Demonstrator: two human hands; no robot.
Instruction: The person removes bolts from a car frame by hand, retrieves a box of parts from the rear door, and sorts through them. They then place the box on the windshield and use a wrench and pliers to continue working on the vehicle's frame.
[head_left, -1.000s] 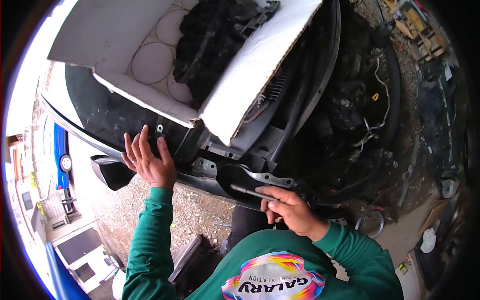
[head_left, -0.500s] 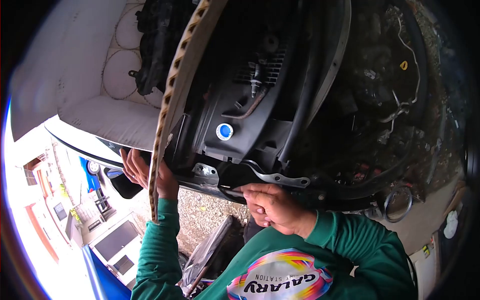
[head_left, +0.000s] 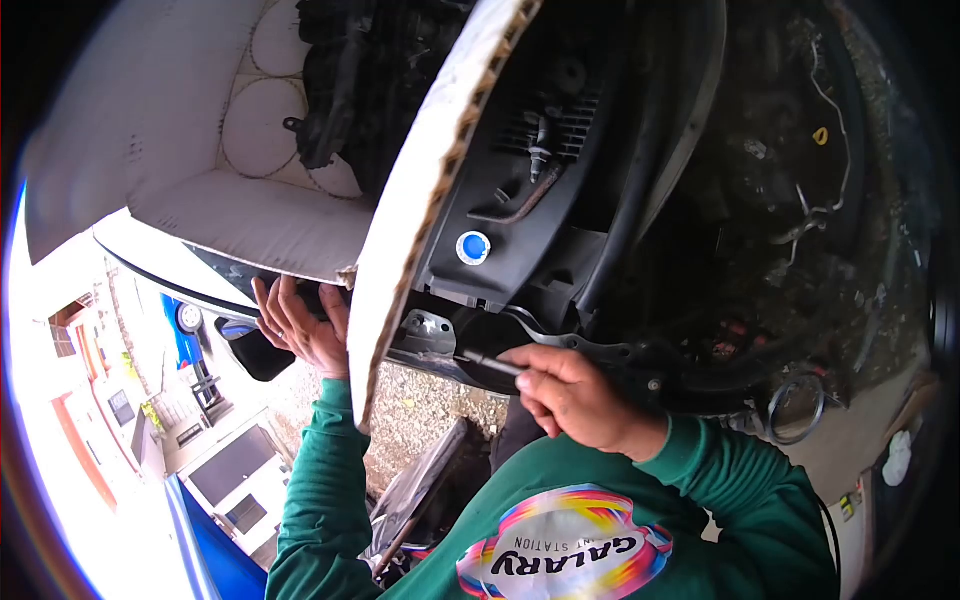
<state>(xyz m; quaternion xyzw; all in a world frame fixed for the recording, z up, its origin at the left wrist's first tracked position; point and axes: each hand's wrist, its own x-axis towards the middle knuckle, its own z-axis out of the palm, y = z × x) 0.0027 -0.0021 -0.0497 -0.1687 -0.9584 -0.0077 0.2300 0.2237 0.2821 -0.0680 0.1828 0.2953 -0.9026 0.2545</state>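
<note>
My right hand (head_left: 570, 395) is closed around a thin metal tool (head_left: 490, 362) whose tip points left at a metal bracket (head_left: 428, 330) on the edge of a car's engine bay. My left hand (head_left: 300, 325) has its fingers spread and rests flat against the dark car body, just under the white cardboard box (head_left: 250, 220). The box sits on the car edge with black parts (head_left: 350, 90) inside; one flap (head_left: 420, 220) hangs down between my two hands.
A blue cap (head_left: 472, 247) sits on the black plastic cover behind the flap. Hoses, wires and a yellow dipstick handle (head_left: 821, 135) fill the engine bay at right. Gravel ground (head_left: 430, 410) lies below; a blue vehicle (head_left: 185, 335) and buildings stand at left.
The view has shifted, so the box flap now hangs between my hands. My right hand keeps the tool by the bracket; my left hand stays on the car body.
</note>
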